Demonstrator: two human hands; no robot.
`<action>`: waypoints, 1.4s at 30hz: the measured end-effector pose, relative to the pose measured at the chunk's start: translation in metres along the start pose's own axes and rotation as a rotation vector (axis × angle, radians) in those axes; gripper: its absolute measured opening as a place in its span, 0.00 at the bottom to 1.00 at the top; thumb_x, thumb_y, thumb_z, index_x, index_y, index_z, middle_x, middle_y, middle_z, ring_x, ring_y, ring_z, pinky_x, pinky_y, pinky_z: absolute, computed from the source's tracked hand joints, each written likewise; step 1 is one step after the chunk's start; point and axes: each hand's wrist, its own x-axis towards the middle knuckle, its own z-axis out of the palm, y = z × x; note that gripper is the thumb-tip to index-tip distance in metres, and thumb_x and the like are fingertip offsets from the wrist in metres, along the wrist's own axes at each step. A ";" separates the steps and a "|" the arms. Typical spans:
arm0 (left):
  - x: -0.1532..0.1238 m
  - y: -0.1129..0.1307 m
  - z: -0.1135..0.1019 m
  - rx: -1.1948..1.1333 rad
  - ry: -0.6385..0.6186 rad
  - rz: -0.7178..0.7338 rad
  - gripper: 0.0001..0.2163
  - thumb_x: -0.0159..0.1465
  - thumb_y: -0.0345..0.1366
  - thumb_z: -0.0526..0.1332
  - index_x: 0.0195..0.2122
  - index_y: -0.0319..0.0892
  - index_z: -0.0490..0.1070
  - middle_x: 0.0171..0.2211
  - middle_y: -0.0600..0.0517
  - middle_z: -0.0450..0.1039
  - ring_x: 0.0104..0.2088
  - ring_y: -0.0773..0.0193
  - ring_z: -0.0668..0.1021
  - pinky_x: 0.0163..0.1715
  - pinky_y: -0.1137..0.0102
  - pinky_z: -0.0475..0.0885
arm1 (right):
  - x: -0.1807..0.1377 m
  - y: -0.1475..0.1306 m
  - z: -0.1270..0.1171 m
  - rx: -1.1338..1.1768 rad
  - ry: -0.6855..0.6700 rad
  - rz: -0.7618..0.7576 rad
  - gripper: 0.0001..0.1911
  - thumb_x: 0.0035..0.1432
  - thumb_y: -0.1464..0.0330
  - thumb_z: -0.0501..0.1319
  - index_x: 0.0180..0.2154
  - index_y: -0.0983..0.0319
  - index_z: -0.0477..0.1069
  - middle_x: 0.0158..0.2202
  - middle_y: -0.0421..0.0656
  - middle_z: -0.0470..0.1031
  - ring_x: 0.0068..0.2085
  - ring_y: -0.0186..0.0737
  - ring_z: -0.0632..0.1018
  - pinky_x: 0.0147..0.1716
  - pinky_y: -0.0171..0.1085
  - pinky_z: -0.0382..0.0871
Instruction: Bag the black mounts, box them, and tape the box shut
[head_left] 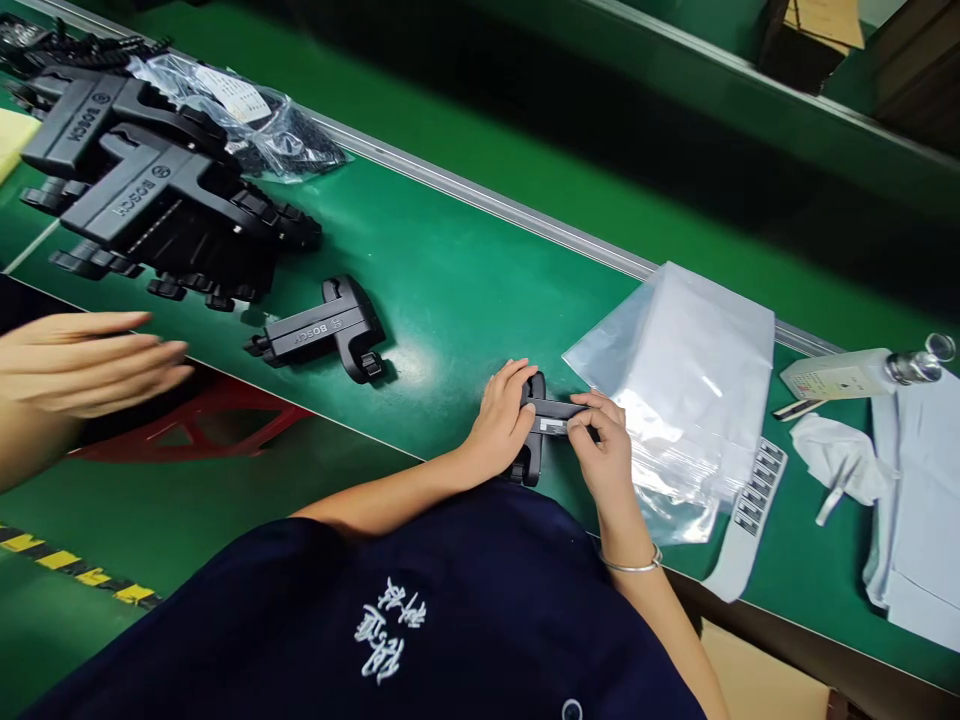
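Note:
My left hand point(501, 418) is closed around a black plastic clamp part point(553, 408) that rests on the green belt point(465, 270) near its front edge. My right hand point(609, 455), with a bracelet on the wrist, pinches the part's right end. Its thumb and fingertips press on a small silver label point(553, 427) on the part. A stack of clear plastic bags point(679, 380) lies just right of my right hand. A strip of printed labels point(759, 485) sits beside the bags.
Another black Bosch part point(322, 330) lies alone to the left, and a pile of them point(150, 195) with a bagged lot point(251, 115) is at far left. A co-worker's open hand point(82, 360) reaches in at the left edge. A bottle point(862, 375), cloth point(829, 445) and tweezers point(836, 492) lie at right.

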 end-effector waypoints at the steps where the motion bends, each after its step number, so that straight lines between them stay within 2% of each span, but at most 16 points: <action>1: 0.000 0.000 0.000 0.002 0.001 0.000 0.21 0.68 0.31 0.48 0.63 0.44 0.52 0.66 0.42 0.51 0.69 0.54 0.52 0.67 0.51 0.50 | 0.000 0.000 0.000 -0.001 -0.001 -0.003 0.09 0.53 0.66 0.58 0.22 0.58 0.68 0.43 0.45 0.77 0.53 0.52 0.71 0.57 0.58 0.53; 16: -0.003 -0.002 -0.001 0.067 0.047 0.052 0.21 0.69 0.32 0.48 0.64 0.42 0.52 0.66 0.40 0.52 0.68 0.54 0.55 0.65 0.52 0.55 | -0.002 0.001 0.000 -0.065 -0.001 -0.061 0.09 0.54 0.67 0.58 0.23 0.58 0.67 0.43 0.46 0.77 0.49 0.51 0.73 0.54 0.57 0.55; 18: -0.005 -0.006 -0.007 0.115 0.097 0.163 0.22 0.69 0.33 0.49 0.64 0.41 0.52 0.66 0.39 0.54 0.68 0.53 0.55 0.64 0.52 0.57 | -0.002 0.002 0.001 -0.080 0.007 -0.076 0.09 0.54 0.67 0.58 0.23 0.58 0.67 0.43 0.47 0.77 0.49 0.51 0.73 0.55 0.58 0.55; 20: -0.006 -0.011 -0.015 0.198 0.106 0.403 0.21 0.69 0.33 0.51 0.63 0.42 0.57 0.63 0.41 0.62 0.67 0.55 0.59 0.64 0.54 0.56 | -0.003 0.002 0.002 -0.092 0.011 -0.089 0.09 0.55 0.67 0.58 0.23 0.58 0.67 0.43 0.47 0.77 0.49 0.51 0.74 0.55 0.58 0.56; 23: -0.005 -0.020 -0.030 0.400 -0.040 0.745 0.17 0.68 0.34 0.55 0.58 0.47 0.67 0.55 0.49 0.74 0.61 0.59 0.69 0.64 0.59 0.55 | -0.003 0.002 0.002 -0.112 0.005 -0.098 0.09 0.56 0.67 0.58 0.23 0.58 0.67 0.43 0.47 0.78 0.48 0.50 0.75 0.55 0.59 0.57; 26: 0.000 -0.023 -0.040 0.580 -0.125 0.846 0.16 0.68 0.38 0.56 0.56 0.46 0.70 0.53 0.50 0.76 0.58 0.60 0.73 0.62 0.62 0.56 | -0.004 0.005 -0.007 -0.088 -0.012 -0.099 0.08 0.57 0.67 0.58 0.25 0.58 0.68 0.45 0.47 0.78 0.50 0.51 0.75 0.55 0.58 0.61; 28: 0.004 -0.023 -0.045 0.640 -0.118 0.900 0.16 0.70 0.39 0.53 0.56 0.44 0.71 0.54 0.49 0.76 0.57 0.60 0.74 0.60 0.62 0.57 | -0.005 0.010 -0.019 -0.016 -0.037 -0.090 0.04 0.60 0.67 0.58 0.33 0.57 0.72 0.51 0.48 0.76 0.54 0.50 0.74 0.55 0.55 0.64; 29: 0.005 -0.022 -0.047 0.660 -0.118 0.929 0.16 0.71 0.40 0.52 0.56 0.43 0.71 0.54 0.49 0.76 0.56 0.60 0.74 0.59 0.62 0.58 | -0.005 0.014 -0.026 0.005 -0.079 -0.093 0.07 0.61 0.66 0.59 0.41 0.57 0.72 0.56 0.48 0.73 0.57 0.49 0.73 0.56 0.53 0.65; 30: 0.007 -0.022 -0.049 0.677 -0.124 0.954 0.16 0.72 0.41 0.51 0.56 0.43 0.71 0.54 0.49 0.76 0.56 0.60 0.75 0.58 0.62 0.59 | -0.005 0.018 -0.033 0.002 -0.137 -0.106 0.13 0.61 0.64 0.60 0.48 0.56 0.71 0.60 0.48 0.69 0.61 0.49 0.70 0.58 0.53 0.65; 32: 0.011 -0.023 -0.053 0.707 -0.160 0.991 0.18 0.72 0.43 0.49 0.57 0.45 0.70 0.55 0.49 0.75 0.56 0.61 0.74 0.55 0.63 0.60 | -0.006 0.025 -0.042 -0.076 -0.251 -0.162 0.25 0.60 0.62 0.63 0.58 0.54 0.65 0.64 0.47 0.65 0.65 0.49 0.65 0.62 0.53 0.61; 33: 0.013 -0.024 -0.055 0.716 -0.187 1.002 0.18 0.72 0.44 0.49 0.57 0.46 0.69 0.55 0.49 0.75 0.56 0.61 0.74 0.54 0.64 0.61 | -0.005 0.028 -0.045 -0.129 -0.283 -0.191 0.28 0.60 0.60 0.64 0.60 0.54 0.64 0.64 0.47 0.65 0.65 0.49 0.64 0.63 0.53 0.59; 37: 0.023 -0.024 -0.060 0.699 -0.321 1.004 0.21 0.71 0.50 0.48 0.59 0.49 0.68 0.55 0.49 0.75 0.55 0.60 0.74 0.52 0.65 0.62 | -0.004 0.036 -0.043 -0.240 -0.248 -0.233 0.25 0.62 0.58 0.61 0.60 0.52 0.66 0.61 0.45 0.70 0.63 0.50 0.68 0.65 0.57 0.56; 42: 0.029 -0.004 -0.049 0.632 -0.417 0.918 0.26 0.67 0.57 0.51 0.59 0.50 0.68 0.46 0.48 0.78 0.48 0.56 0.75 0.55 0.60 0.63 | -0.004 0.036 -0.039 -0.248 -0.225 -0.233 0.24 0.62 0.56 0.61 0.59 0.51 0.67 0.58 0.45 0.73 0.62 0.51 0.70 0.64 0.59 0.56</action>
